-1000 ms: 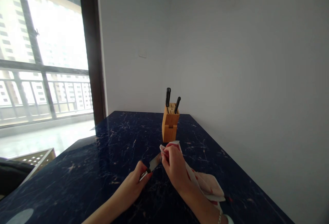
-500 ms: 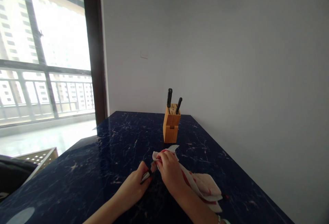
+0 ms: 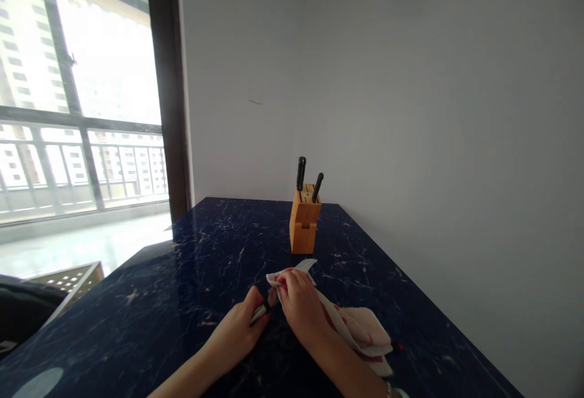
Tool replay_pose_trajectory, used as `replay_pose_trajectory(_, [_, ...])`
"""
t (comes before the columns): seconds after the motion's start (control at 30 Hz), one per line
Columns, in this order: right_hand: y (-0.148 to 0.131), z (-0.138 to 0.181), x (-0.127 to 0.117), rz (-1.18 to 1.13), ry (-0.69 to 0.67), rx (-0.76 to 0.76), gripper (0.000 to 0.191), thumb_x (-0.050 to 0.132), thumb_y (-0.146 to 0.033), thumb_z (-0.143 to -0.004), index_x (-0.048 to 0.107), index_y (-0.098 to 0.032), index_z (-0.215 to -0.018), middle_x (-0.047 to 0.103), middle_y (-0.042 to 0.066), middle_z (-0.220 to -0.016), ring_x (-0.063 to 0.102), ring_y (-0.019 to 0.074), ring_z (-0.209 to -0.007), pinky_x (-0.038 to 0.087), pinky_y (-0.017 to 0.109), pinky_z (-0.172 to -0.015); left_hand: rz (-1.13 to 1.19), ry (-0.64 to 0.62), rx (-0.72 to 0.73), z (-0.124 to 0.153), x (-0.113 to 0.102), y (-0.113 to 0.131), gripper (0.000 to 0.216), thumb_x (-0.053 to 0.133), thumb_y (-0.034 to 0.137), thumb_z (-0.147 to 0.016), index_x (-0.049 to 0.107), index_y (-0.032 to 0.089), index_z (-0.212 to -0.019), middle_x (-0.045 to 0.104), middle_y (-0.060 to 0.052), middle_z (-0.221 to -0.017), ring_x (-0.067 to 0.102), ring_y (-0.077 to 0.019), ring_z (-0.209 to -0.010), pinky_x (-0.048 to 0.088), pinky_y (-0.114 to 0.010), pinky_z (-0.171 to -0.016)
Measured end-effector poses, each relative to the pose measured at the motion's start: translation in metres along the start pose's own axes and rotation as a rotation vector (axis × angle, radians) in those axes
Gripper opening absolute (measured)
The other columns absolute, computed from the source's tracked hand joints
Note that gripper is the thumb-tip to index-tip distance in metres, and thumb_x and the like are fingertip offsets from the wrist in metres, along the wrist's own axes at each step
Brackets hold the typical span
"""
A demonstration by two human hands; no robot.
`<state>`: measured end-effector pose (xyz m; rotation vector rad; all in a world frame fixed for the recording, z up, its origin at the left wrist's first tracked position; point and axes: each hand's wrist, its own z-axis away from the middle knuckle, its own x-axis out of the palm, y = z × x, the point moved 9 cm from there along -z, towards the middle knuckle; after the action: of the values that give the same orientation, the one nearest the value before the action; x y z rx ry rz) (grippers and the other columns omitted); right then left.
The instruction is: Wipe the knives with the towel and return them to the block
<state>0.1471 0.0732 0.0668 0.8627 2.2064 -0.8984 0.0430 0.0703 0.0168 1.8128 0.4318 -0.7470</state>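
Note:
My left hand (image 3: 239, 325) is closed around the handle of a knife (image 3: 309, 265), whose pale blade points away to the right. Folded over the blade is a white and red cloth (image 3: 362, 328), pinched by my right hand (image 3: 298, 303) just ahead of the handle. The blade's curved tip sticks out beyond the cloth; its middle is covered by cloth and fingers. The loose end of the cloth trails on the table beside my right forearm. Beyond my hands stands a wooden knife block (image 3: 303, 237) with two black-handled knives in it.
The dark blue marbled table (image 3: 228, 240) runs back to a grey wall (image 3: 410, 112). A small dark and red item (image 3: 398, 346) lies by the cloth's end. At left are a tall window (image 3: 109, 69) and a crate-like lattice piece (image 3: 75, 285) with something black beside it.
The cloth's upper edge at my right hand has shifted slightly left, towards the knife handle. Both hands stay in nearly the same place, and the knife block has not moved.

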Motion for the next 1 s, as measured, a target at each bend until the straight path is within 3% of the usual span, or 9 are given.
replay_pose_trajectory(0.2, [-0.010, 0.005, 0.007, -0.031, -0.069, -0.066, 0.016, 0.044, -0.009, -0.078, 0.051, -0.019, -0.087, 0.055, 0.004, -0.088, 0.050, 0.0182, -0.087, 0.038, 0.032, -0.079, 0.104, -0.020, 0.067, 0.001, -0.001, 0.008, 0.026, 0.043, 0.017, -0.078, 0.041, 0.023, -0.103, 0.062, -0.002, -0.094, 0.058, -0.0158, -0.083, 0.038, -0.021, -0.071])
replay_pose_trajectory(0.43, [0.009, 0.000, 0.002, 0.011, -0.002, 0.030, 0.017, 0.043, -0.007, -0.076, 0.051, -0.018, -0.086, 0.056, 0.004, -0.086, 0.050, 0.0181, -0.086, 0.036, 0.033, -0.080, -0.014, -0.001, 0.016, 0.000, 0.002, -0.003, 0.003, 0.042, 0.021, -0.079, 0.040, 0.022, -0.080, 0.058, 0.003, -0.067, 0.054, -0.0138, -0.061, 0.035, -0.021, -0.058])
replay_pose_trajectory(0.63, [-0.006, 0.005, 0.009, -0.066, -0.075, -0.059, 0.018, 0.042, -0.007, -0.076, 0.051, -0.019, -0.087, 0.055, 0.004, -0.088, 0.049, 0.0174, -0.087, 0.037, 0.031, -0.080, 0.048, -0.014, 0.044, 0.000, 0.000, 0.004, 0.020, 0.043, 0.018, -0.078, 0.042, 0.023, -0.097, 0.063, -0.001, -0.087, 0.058, -0.0150, -0.077, 0.037, -0.020, -0.066])
replay_pose_trajectory(0.83, [0.015, 0.000, 0.002, -0.017, -0.006, 0.044, 0.019, 0.041, -0.006, -0.075, 0.051, -0.018, -0.087, 0.055, 0.005, -0.087, 0.050, 0.0177, -0.086, 0.037, 0.032, -0.079, -0.027, -0.012, 0.008, 0.000, 0.002, -0.003, 0.003, 0.042, 0.022, -0.080, 0.040, 0.022, -0.081, 0.058, 0.003, -0.068, 0.055, -0.0132, -0.061, 0.035, -0.020, -0.058])
replay_pose_trajectory(1.0, [0.001, 0.004, 0.008, -0.019, -0.062, -0.015, 0.017, 0.042, -0.008, -0.076, 0.051, -0.018, -0.086, 0.056, 0.004, -0.088, 0.050, 0.0172, -0.086, 0.037, 0.031, -0.079, 0.031, -0.021, 0.026, 0.000, 0.001, 0.002, 0.008, 0.043, 0.019, -0.079, 0.041, 0.022, -0.086, 0.061, 0.001, -0.076, 0.056, -0.0138, -0.068, 0.037, -0.020, -0.062])
